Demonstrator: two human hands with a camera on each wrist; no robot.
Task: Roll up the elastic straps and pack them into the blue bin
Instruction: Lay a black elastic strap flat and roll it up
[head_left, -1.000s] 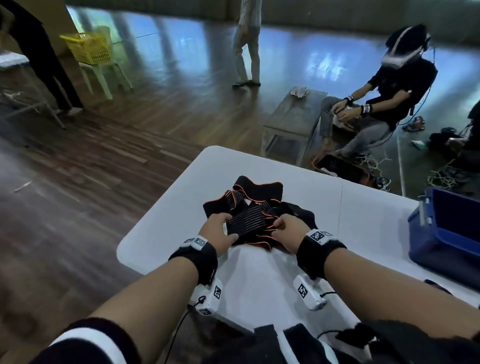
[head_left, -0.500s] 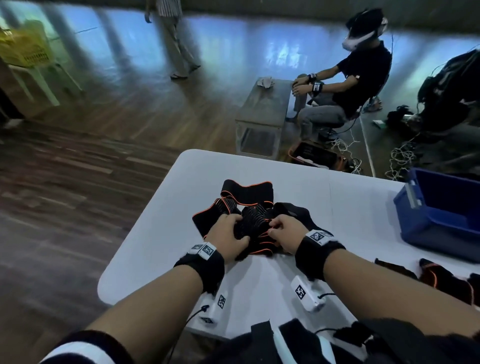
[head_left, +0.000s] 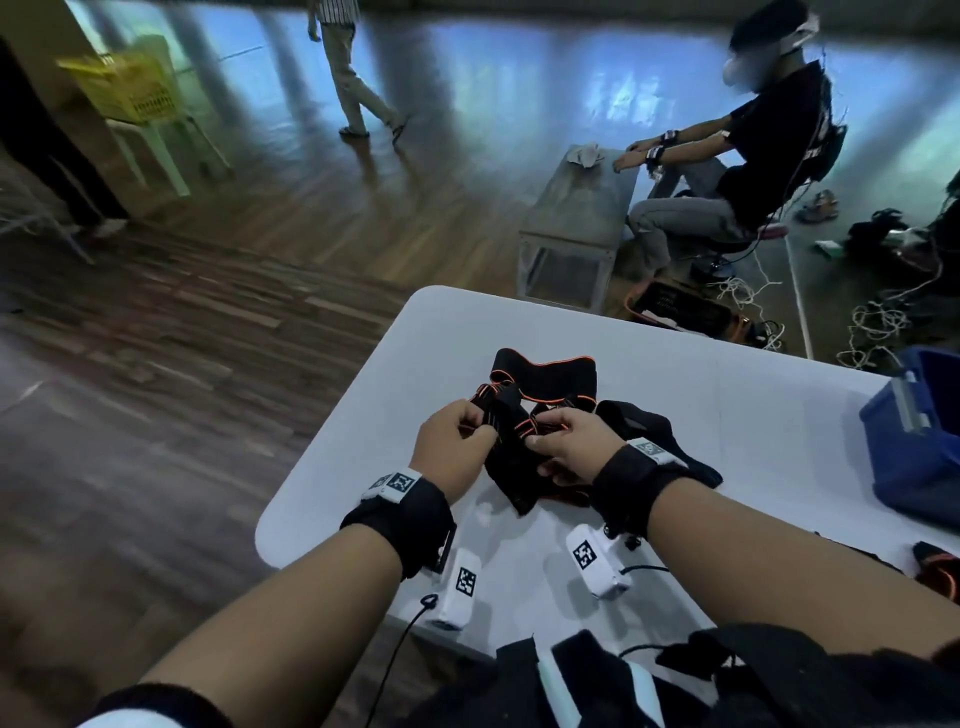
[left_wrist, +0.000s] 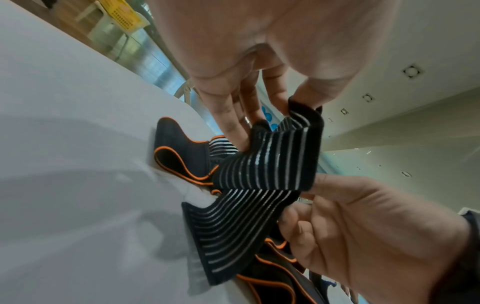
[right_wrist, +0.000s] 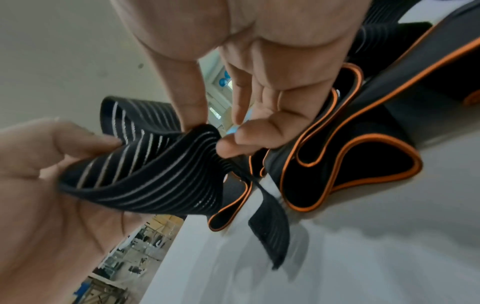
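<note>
A black elastic strap (head_left: 511, 441) (left_wrist: 270, 164) (right_wrist: 155, 174) with thin grey stripes is lifted off the white table (head_left: 675, 395), bent into a loop between both hands. My left hand (head_left: 457, 447) (left_wrist: 259, 107) pinches its left side between thumb and fingers. My right hand (head_left: 566, 441) (right_wrist: 207, 127) pinches the other side. The strap's tail hangs down to the table. Behind it lies a tangle of black orange-edged straps (head_left: 545, 374) (right_wrist: 350, 160). The blue bin (head_left: 914, 441) stands at the table's right edge.
Another orange-edged strap (head_left: 935, 566) lies at the right near my forearm. Past the table a person in a headset (head_left: 748, 156) sits at a low grey bench (head_left: 576, 208). Someone walks on the wooden floor, and a yellow basket (head_left: 130, 88) sits at far left.
Both hands have lifted the striped strap up off the pile, where they earlier pressed it low on the table, and it now bends into a loop between them. My head view has swung slightly.
</note>
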